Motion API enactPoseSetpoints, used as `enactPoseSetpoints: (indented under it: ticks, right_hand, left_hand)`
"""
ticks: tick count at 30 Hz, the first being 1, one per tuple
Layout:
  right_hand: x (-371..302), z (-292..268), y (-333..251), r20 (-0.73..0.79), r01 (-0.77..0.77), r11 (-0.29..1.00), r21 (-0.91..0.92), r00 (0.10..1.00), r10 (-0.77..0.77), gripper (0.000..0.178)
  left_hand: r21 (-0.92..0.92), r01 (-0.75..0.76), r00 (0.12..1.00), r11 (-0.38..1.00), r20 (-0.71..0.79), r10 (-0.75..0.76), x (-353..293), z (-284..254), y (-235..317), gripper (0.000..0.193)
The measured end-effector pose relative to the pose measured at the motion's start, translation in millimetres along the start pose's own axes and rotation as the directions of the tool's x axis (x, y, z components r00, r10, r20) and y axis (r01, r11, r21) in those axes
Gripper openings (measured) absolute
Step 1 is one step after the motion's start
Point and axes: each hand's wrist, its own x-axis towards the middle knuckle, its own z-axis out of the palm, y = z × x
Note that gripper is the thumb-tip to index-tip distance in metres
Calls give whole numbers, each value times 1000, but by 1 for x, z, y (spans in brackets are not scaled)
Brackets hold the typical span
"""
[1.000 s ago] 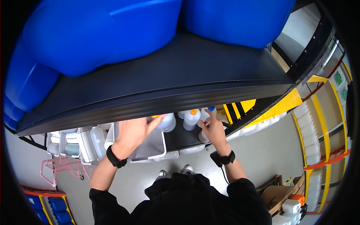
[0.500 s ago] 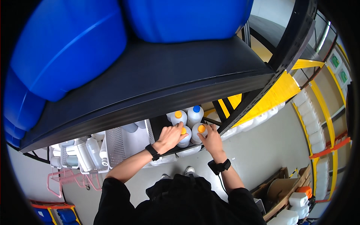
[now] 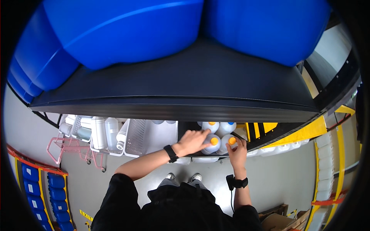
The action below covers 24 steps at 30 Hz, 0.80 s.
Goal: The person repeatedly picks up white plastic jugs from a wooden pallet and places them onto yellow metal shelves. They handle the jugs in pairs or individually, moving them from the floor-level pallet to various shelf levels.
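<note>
Left hand (image 3: pixel 191 141) lies flat, fingers spread, over the shelf edge, fingertips touching an orange-capped bottle (image 3: pixel 213 143); nothing clasped in it. Right hand (image 3: pixel 237 151) is cupped against a second orange-capped bottle (image 3: pixel 230 141), fingers loosely round its side; whether it truly grips is hard to tell from above. Both bottles stand upright, touching, on the lower shelf just beyond the fingertips. Directly behind them: one more orange-capped and a blue-capped bottle (image 3: pixel 228 127), all white translucent plastic, rounded shoulders.

Left of the left hand: white perforated plastic basket (image 3: pixel 135 137) on a pink wire cart (image 3: pixel 67 146), carrying more pale containers. Above the hands a dark, matte upper shelf (image 3: pixel 185 88) overhangs, hiding the rear of the bottle row. On it sit large glossy blue drums (image 3: pixel 127 30). Yellow rack beam (image 3: pixel 304 133) right of the right hand.
</note>
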Motion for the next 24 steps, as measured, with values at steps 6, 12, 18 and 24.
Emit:
enactPoseSetpoints:
  ticks: [6, 12, 18, 24]
  right_hand:
    - [-22, 4, -10, -108, -50, 999, -22, 993, 48, 73]
    - [-37, -1, -93, -196, 61, 994, -89, 978, -77, 64]
    - [-19, 30, -171, 45, 297, 953, -53, 955, -295, 58]
    - [62, 126, -207, 322, 449, 883, -138, 863, -389, 52]
  left_hand:
    - [295, 170, 875, 940, -484, -6, -29, -50, -159, 23]
    - [610, 201, 800, 766, -553, 230, -42, -35, -305, 25]
    - [582, 190, 795, 790, -564, 224, -47, -30, -284, 31]
    - [300, 321, 941, 898, -213, -265, -97, -69, -224, 56]
